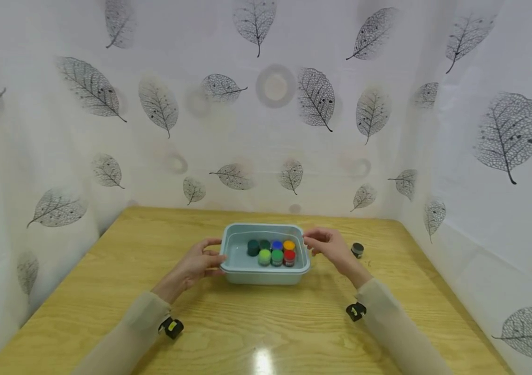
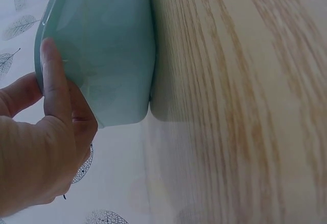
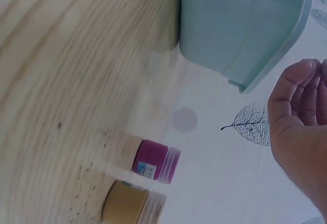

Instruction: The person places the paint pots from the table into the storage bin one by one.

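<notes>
A pale blue-green plastic tub stands on the wooden table, with several small paint jars grouped inside, their lids dark, blue, orange, green and red. My left hand grips the tub's left end. In the left wrist view, its fingers lie along the outer wall below the rim, the thumb at the rim. Close by the tub's right rim is my right hand, fingers loosely bent. The right wrist view shows its fingertips just off the rim, with nothing visible between them.
A dark-lidded jar is on the table right of my right hand. In the right wrist view, a magenta jar and a tan jar appear on the wood. A leaf-patterned white curtain surrounds the table's back and sides.
</notes>
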The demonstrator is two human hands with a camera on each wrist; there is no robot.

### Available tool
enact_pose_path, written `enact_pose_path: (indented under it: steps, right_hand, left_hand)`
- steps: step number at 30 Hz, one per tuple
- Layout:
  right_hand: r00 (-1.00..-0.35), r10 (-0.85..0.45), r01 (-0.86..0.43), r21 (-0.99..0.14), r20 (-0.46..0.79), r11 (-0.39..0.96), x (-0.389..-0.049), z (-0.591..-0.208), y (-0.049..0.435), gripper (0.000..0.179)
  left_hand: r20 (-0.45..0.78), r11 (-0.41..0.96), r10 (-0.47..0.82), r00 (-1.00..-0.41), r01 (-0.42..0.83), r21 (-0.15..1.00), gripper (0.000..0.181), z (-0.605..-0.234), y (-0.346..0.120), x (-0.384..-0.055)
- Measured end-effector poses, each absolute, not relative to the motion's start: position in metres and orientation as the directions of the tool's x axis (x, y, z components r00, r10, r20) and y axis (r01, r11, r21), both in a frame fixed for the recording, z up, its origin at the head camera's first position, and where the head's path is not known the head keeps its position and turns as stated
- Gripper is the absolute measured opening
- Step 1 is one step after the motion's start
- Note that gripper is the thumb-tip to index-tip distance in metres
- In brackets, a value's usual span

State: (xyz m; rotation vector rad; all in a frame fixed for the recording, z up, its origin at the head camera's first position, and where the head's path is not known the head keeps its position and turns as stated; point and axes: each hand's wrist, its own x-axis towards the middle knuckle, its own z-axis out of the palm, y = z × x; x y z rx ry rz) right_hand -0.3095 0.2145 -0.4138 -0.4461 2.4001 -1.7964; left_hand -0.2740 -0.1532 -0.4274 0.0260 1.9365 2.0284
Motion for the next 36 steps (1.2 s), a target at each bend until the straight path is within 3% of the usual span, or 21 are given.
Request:
enact_pose_path:
  steps: [14, 24, 36]
  right_hand:
    - [-0.973, -0.231, -0.098, -0.935, 0.017, 0.342, -0.309, -0.421, 0.258, 0.029]
    - [-0.99, -0.14, -0.052, -0.908, -0.008, 0.417, -0.306, -0.428, 0.293, 0.043]
    - [-0.994, -0.084, 0.024, -0.864, -0.077, 0.504, -0.306, -0.436, 0.315, 0.042]
  left_hand:
    - [-0.199, -0.042, 0.259, -0.945, -0.217, 0.975, 0.064, -0.429, -0.154, -0.272]
    - [-0.195, -0.046, 0.265, -0.944, -0.214, 0.976, 0.064, -0.427, -0.154, -0.272]
    - [-0.211, -0.038, 0.252, -0.944, -0.228, 0.973, 0.063, -0.431, -0.153, -0.273]
